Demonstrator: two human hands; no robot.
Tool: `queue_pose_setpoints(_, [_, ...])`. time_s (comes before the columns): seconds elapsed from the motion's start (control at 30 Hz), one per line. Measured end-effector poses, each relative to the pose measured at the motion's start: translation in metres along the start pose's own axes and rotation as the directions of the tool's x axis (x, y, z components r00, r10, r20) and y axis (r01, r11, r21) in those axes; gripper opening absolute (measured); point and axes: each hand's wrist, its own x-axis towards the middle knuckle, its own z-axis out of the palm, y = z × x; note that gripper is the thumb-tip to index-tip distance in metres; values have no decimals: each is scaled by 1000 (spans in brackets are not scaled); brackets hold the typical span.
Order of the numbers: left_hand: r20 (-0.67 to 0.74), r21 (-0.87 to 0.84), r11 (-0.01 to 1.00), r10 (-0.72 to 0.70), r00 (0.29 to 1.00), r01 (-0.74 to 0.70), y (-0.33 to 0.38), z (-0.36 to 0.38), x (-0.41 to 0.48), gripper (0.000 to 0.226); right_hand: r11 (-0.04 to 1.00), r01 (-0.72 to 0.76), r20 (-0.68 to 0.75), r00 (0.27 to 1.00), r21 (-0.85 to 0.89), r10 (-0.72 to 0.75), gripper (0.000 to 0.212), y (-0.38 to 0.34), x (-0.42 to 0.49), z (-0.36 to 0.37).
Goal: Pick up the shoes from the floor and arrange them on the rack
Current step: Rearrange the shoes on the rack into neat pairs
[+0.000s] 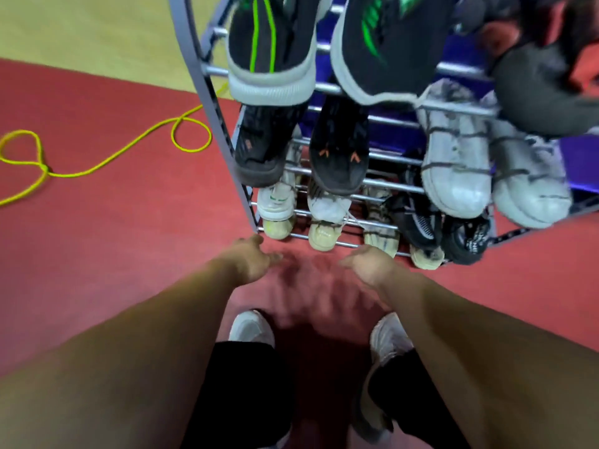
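Red, smooth matte floor (129,254) runs under the rack (207,102), a grey frame with shiny metal rods and shoes on every tier. Head view: in front of the rack you have no loose shoe, only your worn sneakers (251,328). The beige shoes (321,234), soft fabric, sit on the rack's lowest tier just beyond both hands, toes toward you. Your left hand (249,260), by the rack's corner post, is empty with fingers loosely straight. Your right hand (366,264) is too blurred to tell.
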Motion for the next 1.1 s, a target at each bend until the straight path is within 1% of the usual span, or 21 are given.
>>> queue_pose_setpoints(0.07, [-56,50,997,57,997,-54,11,-18,-30,72,989,78,-3,997,-124,-79,23,-18,-34,-22])
queue_pose_setpoints(0.13, [-111,90,991,114,987,-104,25,-36,-63,66,978,127,4,992,-167,-129,34,-37,-74,-46])
queue_pose_setpoints(0.17, [-135,111,986,142,981,-127,30,-45,-77,66,972,146,-10,989,-184,-150,39,-44,-93,-58])
queue_pose_setpoints(0.27, [-182,164,971,205,962,-175,47,-71,-123,76,933,220,-45,969,-285,-242,54,-60,-152,-93])
queue_pose_setpoints(0.33, [-213,210,952,267,940,-223,60,-87,-156,70,908,242,-76,956,-343,-284,63,-66,-191,-114])
queue_pose_setpoints(0.4, [-243,256,934,313,918,-250,74,-104,-189,69,878,256,-117,937,-405,-328,59,-71,-222,-133])
queue_pose_setpoints(0.47, [-262,292,921,336,905,-257,85,-119,-218,74,852,257,-157,919,-456,-361,58,-75,-256,-151])
queue_pose_setpoints(0.53, [-287,312,904,383,878,-292,96,-132,-245,79,837,266,-187,900,-479,-393,60,-77,-286,-170])
queue_pose_setpoints(0.6, [-320,333,887,426,846,-320,110,-141,-272,76,820,283,-226,870,-498,-438,56,-77,-313,-188])
queue_pose_setpoints(0.7, [-356,374,871,452,818,-318,130,-148,-308,77,804,307,-295,815,-509,-499,42,-79,-346,-216])
queue_pose_setpoints(0.77, [-369,398,854,482,794,-334,144,-152,-326,75,790,328,-317,784,-518,-534,29,-79,-371,-234])
queue_pose_setpoints(0.83, [-378,419,838,511,772,-349,158,-155,-343,73,785,325,-344,763,-527,-547,17,-76,-394,-250])
queue_pose_setpoints(0.9, [-384,436,820,541,748,-370,172,-155,-357,71,790,308,-386,742,-530,-548,11,-71,-411,-264])
queue_pose_setpoints(0.93, [-386,453,807,560,733,-378,180,-154,-365,71,792,299,-404,732,-533,-548,10,-67,-418,-270])
queue_pose_setpoints(0.97, [-390,469,795,577,718,-384,187,-153,-374,70,794,291,-420,724,-534,-548,15,-63,-425,-276])
queue_pose_setpoints(1.03, [-396,497,777,600,695,-388,202,-151,-387,65,806,275,-451,713,-524,-537,32,-56,-436,-287])
queue_pose_setpoints(1.1, [-401,518,757,627,668,-399,217,-149,-397,64,819,263,-478,704,-510,-525,44,-50,-444,-298])
